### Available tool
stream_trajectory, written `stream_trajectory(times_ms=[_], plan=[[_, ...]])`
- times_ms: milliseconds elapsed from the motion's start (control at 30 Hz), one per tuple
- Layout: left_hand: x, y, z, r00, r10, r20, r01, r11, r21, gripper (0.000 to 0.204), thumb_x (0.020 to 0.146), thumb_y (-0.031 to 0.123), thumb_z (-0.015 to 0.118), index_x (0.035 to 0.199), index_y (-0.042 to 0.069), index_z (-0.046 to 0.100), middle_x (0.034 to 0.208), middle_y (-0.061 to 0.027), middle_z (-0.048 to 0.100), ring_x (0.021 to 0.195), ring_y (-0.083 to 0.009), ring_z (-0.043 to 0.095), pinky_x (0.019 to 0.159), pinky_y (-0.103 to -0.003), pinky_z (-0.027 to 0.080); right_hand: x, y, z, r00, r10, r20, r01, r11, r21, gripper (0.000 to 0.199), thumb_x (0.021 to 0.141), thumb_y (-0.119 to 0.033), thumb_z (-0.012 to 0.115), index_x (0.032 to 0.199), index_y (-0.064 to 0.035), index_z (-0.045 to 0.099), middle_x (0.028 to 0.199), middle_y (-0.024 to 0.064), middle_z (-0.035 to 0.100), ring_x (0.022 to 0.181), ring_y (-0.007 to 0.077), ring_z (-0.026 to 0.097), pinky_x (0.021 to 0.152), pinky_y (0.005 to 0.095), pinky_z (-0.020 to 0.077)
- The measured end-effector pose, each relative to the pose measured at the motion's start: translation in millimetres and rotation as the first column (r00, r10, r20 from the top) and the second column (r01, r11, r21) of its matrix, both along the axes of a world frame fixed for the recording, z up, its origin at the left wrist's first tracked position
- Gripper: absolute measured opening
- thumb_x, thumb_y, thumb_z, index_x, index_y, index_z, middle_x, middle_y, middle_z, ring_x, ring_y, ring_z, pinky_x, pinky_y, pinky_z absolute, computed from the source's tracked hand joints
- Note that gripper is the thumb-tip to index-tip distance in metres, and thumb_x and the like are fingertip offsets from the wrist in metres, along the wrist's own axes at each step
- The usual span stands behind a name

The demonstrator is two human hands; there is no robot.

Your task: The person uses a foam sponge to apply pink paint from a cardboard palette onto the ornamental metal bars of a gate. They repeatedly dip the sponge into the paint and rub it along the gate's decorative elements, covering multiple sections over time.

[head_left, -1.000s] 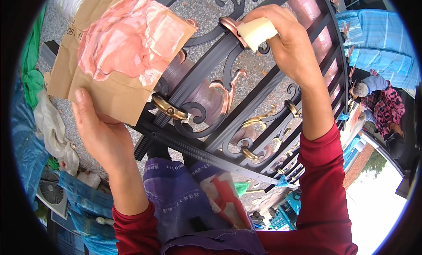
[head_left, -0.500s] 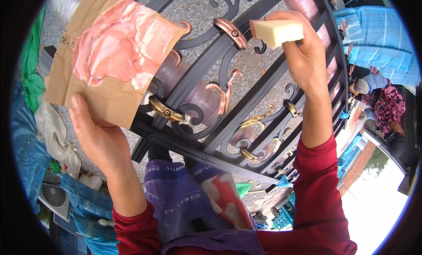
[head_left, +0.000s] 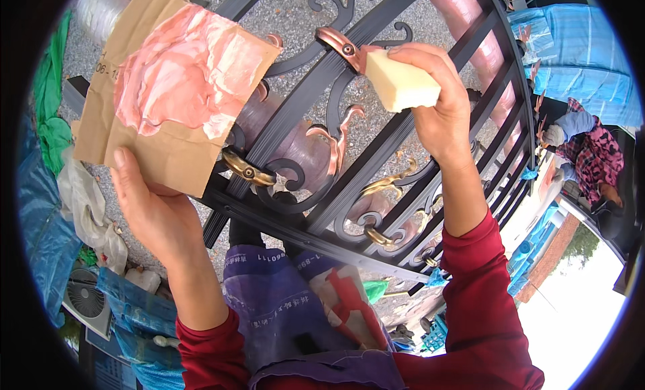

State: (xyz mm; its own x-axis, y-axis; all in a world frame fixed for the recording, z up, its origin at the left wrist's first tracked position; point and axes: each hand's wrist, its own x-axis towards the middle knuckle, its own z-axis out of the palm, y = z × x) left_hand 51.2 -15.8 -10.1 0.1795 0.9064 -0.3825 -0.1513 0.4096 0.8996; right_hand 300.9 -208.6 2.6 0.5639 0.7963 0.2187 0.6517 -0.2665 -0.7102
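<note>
My left hand (head_left: 156, 215) grips the lower edge of a piece of brown cardboard (head_left: 97, 135), thumb on top. A thick smear of pink paint (head_left: 181, 81) covers much of the board. In my right hand (head_left: 443, 114) is a pale yellow sponge block (head_left: 402, 82), pinched between thumb and fingers. Its pink-stained end meets the edge of a copper-coloured collar (head_left: 340, 49) on a black metal railing (head_left: 289, 114); whether they press together I cannot tell. Below sits a gold-coloured collar (head_left: 247, 167), and a copper-tipped scroll (head_left: 336, 145) curls between the bars.
Wrapped rolls, one a pinkish tube (head_left: 494, 51), lie beneath the railing. Blue sheeting (head_left: 584, 61) covers things at the right, where a person in a checked top (head_left: 591, 151) is bent over. At the left are a green cloth (head_left: 50, 108) and a fan unit (head_left: 87, 297).
My right hand has come left and downward, bringing the sponge's stained end to the copper collar. The cardboard in my left hand has shifted only slightly.
</note>
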Motion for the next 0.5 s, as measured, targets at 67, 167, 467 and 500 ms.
stream_trajectory(times_ms=[67,167,467,500], plan=[[0.3,-2.0,-1.0,1.000,0.005,-0.014,-0.005,1.000,-0.002,0.043,0.100,0.031,0.054,0.132,0.003,0.048,0.122,-0.0074,0.060,0.110,-0.0187,0.062,0.090,-0.034,0.050,5.3,-2.9,-12.1,0.992,0.093,0.088,-0.088,0.994,-0.062,0.039,0.075,0.014,0.060,0.107,-0.0074,0.067,0.106,0.0091,0.064,0.101,0.0274,0.061,0.088,0.0350,0.0489],[-1.1,-2.0,1.2,0.999,-0.012,-0.031,0.013,1.000,0.022,0.043,0.100,0.032,0.055,0.132,0.003,0.047,0.122,-0.0073,0.060,0.110,-0.0187,0.061,0.089,-0.034,0.051,6.0,-10.5,-6.8,0.991,0.021,0.135,-0.017,0.999,-0.035,0.039,0.076,0.014,0.059,0.107,-0.0084,0.067,0.105,0.0090,0.064,0.100,0.0292,0.060,0.087,0.0356,0.0481],[0.9,-7.7,6.0,1.000,0.009,0.007,-0.010,1.000,0.022,0.041,0.100,0.029,0.054,0.130,0.002,0.048,0.123,-0.0074,0.059,0.110,-0.0175,0.061,0.091,-0.034,0.051,9.8,-10.3,-12.1,0.991,0.039,0.125,-0.035,0.999,-0.031,0.043,0.072,0.016,0.058,0.105,-0.0079,0.066,0.105,0.0086,0.064,0.099,0.0290,0.059,0.087,0.0364,0.0468],[-1.1,-7.1,5.0,1.000,0.007,0.003,-0.007,1.000,0.022,0.041,0.100,0.029,0.054,0.130,0.002,0.048,0.123,-0.0074,0.059,0.110,-0.0175,0.061,0.091,-0.034,0.050,13.0,-12.5,-10.9,0.993,0.018,0.116,-0.019,1.000,0.014,0.044,0.070,0.017,0.058,0.106,-0.0082,0.066,0.106,0.0085,0.064,0.101,0.0292,0.059,0.088,0.0365,0.0466]])
